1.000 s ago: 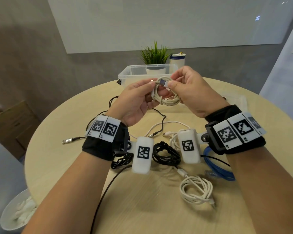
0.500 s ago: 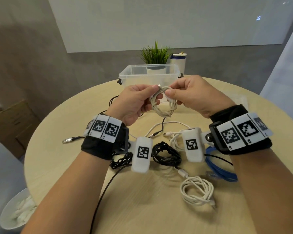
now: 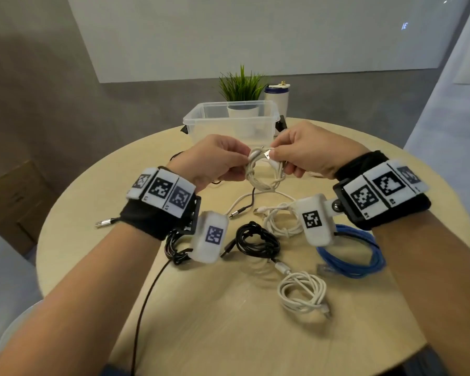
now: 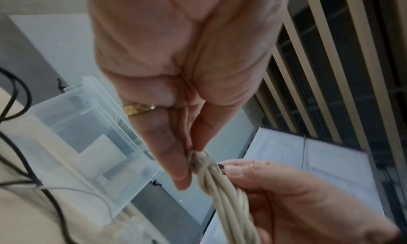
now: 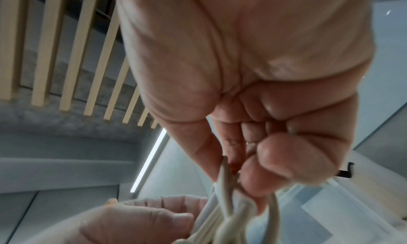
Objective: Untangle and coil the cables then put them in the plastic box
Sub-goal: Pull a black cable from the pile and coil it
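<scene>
A cream cable coil (image 3: 263,173) hangs in the air between both hands, in front of the clear plastic box (image 3: 229,123). My left hand (image 3: 223,161) pinches the coil's upper left between thumb and fingers (image 4: 176,162). My right hand (image 3: 301,156) pinches the coil's top right at its metal plug end (image 3: 267,154). The wrist views show the bundled cream strands (image 4: 222,195) (image 5: 229,209) gripped by both hands. On the round table (image 3: 228,335) lie a black coil (image 3: 257,240), a white coil (image 3: 301,293), a blue coil (image 3: 350,256) and another white bundle (image 3: 280,219).
A loose black cable (image 3: 147,302) trails off the table's near edge, and a USB plug (image 3: 105,222) lies at the left. Behind the box stand a potted plant (image 3: 240,88) and a white canister (image 3: 277,97). A cardboard box (image 3: 8,202) sits on the floor at left.
Both hands have lowered slightly with the cream coil. The right hand has brought the plug end across to the coil's top beside the left fingers.
</scene>
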Demonstrator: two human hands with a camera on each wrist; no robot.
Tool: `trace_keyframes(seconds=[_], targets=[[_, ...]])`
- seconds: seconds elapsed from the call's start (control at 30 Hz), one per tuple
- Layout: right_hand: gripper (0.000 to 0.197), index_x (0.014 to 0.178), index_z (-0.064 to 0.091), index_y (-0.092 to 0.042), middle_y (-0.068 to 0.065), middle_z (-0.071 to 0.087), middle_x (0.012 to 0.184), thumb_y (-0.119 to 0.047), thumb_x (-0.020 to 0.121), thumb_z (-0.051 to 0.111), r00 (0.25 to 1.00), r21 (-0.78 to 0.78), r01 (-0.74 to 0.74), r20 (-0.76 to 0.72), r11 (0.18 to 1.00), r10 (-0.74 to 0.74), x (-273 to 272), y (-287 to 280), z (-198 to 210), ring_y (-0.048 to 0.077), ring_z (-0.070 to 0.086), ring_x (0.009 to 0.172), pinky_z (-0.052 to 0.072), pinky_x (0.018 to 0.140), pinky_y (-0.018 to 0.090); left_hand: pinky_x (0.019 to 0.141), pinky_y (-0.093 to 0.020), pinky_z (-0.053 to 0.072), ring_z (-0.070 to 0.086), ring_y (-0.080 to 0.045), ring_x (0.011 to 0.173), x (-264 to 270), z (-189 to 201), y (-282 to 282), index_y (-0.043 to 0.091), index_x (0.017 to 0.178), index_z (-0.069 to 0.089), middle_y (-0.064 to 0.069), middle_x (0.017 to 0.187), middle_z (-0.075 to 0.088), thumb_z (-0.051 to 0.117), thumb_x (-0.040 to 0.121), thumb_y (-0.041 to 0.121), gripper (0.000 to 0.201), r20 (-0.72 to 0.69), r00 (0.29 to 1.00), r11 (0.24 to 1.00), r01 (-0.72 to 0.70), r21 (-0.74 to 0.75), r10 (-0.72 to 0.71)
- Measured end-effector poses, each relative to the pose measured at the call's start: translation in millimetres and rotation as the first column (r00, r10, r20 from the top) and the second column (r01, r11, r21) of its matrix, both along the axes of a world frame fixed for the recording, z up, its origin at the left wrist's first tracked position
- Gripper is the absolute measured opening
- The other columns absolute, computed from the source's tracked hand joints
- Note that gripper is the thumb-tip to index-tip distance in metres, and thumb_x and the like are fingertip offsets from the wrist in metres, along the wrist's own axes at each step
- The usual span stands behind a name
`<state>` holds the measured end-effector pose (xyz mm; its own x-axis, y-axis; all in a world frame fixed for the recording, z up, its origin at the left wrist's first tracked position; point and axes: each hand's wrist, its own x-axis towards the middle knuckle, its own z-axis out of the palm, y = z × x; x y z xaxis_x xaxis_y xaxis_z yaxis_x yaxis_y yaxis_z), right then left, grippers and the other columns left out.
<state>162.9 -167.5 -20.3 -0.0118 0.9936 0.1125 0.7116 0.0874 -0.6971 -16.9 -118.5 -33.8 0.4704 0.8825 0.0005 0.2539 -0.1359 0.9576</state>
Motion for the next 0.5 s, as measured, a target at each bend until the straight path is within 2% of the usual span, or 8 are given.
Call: trace_keyframes(seconds=[0.1, 0.13, 0.17, 0.23, 0.3, 0.37, 0.43, 0.5], targets=[[0.015, 0.09, 0.067, -0.012, 0.008, 0.065, 0.07, -0.016, 0.095, 0.053, 0.992, -0.106, 0.042, 0.122, 0.993, -0.029, 9.8, 5.2, 2.5, 0.015, 0.058, 0.059, 0.051, 0.055, 0.026, 0.065, -0.024, 0.057, 0.069, -0.014, 0.075, 2.9, -0.2, 4.5, 0.007, 0.101, 0.066, -0.007, 0.089, 0.072, 0.051, 0.097, 0.014, 0.017, -0.303, 0.952, 0.997, -0.019, 0.081, 0.043], [0.016, 0.091, 0.067, -0.01, 0.009, 0.066, 0.07, -0.014, 0.095, 0.052, 0.986, -0.136, 0.066, 0.163, 0.989, -0.043, 12.7, 7.7, 2.7, 0.017, 0.059, 0.06, 0.053, 0.057, 0.028, 0.061, -0.021, 0.055, 0.068, -0.012, 0.073, 3.8, -1.5, 6.0, 0.009, 0.103, 0.066, -0.004, 0.09, 0.071, 0.051, 0.097, 0.018, 0.018, -0.467, 0.883, 0.987, 0.024, 0.157, 0.053], [0.018, 0.092, 0.067, -0.006, 0.011, 0.067, 0.071, -0.012, 0.094, 0.05, 0.978, -0.16, 0.091, 0.203, 0.983, -0.058, 15.8, 10.4, 2.7, 0.019, 0.061, 0.062, 0.054, 0.059, 0.03, 0.058, -0.02, 0.052, 0.065, -0.01, 0.07, 4.5, -2.9, 7.0, 0.012, 0.104, 0.066, -0.001, 0.089, 0.07, 0.053, 0.097, 0.023, 0.019, -0.627, 0.776, 0.969, 0.099, 0.226, 0.067], [0.022, 0.094, 0.067, -0.001, 0.015, 0.069, 0.073, -0.009, 0.092, 0.047, 0.952, -0.189, 0.151, 0.291, 0.97, -0.092, 22.0, 16.3, 2.2, 0.023, 0.061, 0.062, 0.055, 0.063, 0.032, 0.06, -0.023, 0.045, 0.056, -0.009, 0.064, 5.6, -5.7, 6.3, 0.015, 0.11, 0.065, 0.001, 0.094, 0.067, 0.056, 0.094, 0.033, 0.026, -0.846, 0.523, 0.925, 0.265, 0.274, 0.101], [0.027, 0.095, 0.068, 0.002, 0.016, 0.069, 0.073, -0.008, 0.091, 0.043, 0.911, -0.204, 0.212, 0.395, 0.956, -0.117, 27.5, 19.6, 2.4, 0.024, 0.058, 0.057, 0.053, 0.064, 0.032, 0.061, -0.024, 0.04, 0.049, -0.009, 0.061, 7.9, -8.6, 4.1, 0.013, 0.117, 0.064, 0.0, 0.098, 0.064, 0.057, 0.092, 0.042, 0.038, -0.946, 0.303, 0.904, 0.362, 0.226, 0.115], [0.029, 0.094, 0.067, 0.005, 0.015, 0.068, 0.072, -0.008, 0.093, 0.041, 0.861, -0.231, 0.246, 0.497, 0.941, -0.103, 30.7, 20.1, 2.5, 0.022, 0.056, 0.053, 0.051, 0.06, 0.029, 0.056, -0.023, 0.037, 0.049, -0.011, 0.062, 10.5, -11.7, 2.6, 0.011, 0.116, 0.064, -0.002, 0.101, 0.066, 0.057, 0.089, 0.051, 0.048, -0.984, 0.156, 0.905, 0.399, 0.148, 0.092], [0.028, 0.087, 0.065, 0.001, 0.011, 0.065, 0.069, -0.008, 0.095, 0.041, 0.806, -0.262, 0.271, 0.588, 0.926, -0.07, 31.2, 19.1, 0.8, 0.018, 0.054, 0.05, 0.046, 0.054, 0.025, 0.056, -0.022, 0.038, 0.051, -0.012, 0.066, 13.7, -15.7, 3.6, 0.012, 0.113, 0.064, -0.003, 0.099, 0.067, 0.058, 0.087, 0.055, 0.051, -0.993, 0.097, 0.903, 0.42, 0.096, 0.061], [0.028, 0.075, 0.061, -0.002, 0.009, 0.061, 0.064, -0.006, 0.094, 0.041, 0.759, -0.281, 0.291, 0.65, 0.915, -0.041, 31.4, 19.7, -3.5, 0.018, 0.054, 0.052, 0.044, 0.052, 0.025, 0.059, -0.022, 0.041, 0.052, -0.011, 0.066, 17.1, -17.9, 5.2, 0.014, 0.111, 0.065, 0.001, 0.088, 0.064, 0.06, 0.087, 0.051, 0.044, -0.994, 0.1, 0.899, 0.433, 0.073, 0.032]])
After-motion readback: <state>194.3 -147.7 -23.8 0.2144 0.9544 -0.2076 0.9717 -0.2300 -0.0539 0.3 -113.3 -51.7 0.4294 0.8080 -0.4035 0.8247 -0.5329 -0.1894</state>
